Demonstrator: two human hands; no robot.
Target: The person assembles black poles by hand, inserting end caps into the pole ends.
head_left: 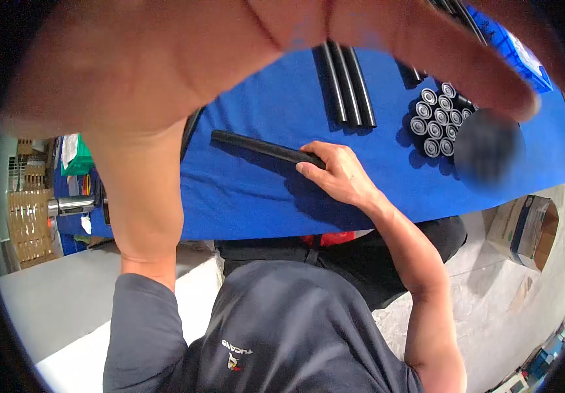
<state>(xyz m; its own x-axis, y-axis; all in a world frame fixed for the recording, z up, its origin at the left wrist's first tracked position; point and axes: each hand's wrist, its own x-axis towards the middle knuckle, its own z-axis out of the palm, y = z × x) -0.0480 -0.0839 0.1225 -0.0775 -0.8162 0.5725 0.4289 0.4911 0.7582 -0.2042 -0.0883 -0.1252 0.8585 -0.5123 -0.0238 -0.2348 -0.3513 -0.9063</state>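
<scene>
Left hand [230,46] looms; right hand [338,173] grips one tube [256,146]; three tubes [349,85] beyond.

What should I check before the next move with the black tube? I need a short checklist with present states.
1. Grip: right hand closed over the near end of the black tube: ok.
2. Tube flat on the blue table: ok.
3. Free hand: left hand open, raised near the camera: ok.
4. View of the table: not ok, left hand covers the upper part.
5. Clearance: three other tubes and rollers are apart from it: ok.
</scene>
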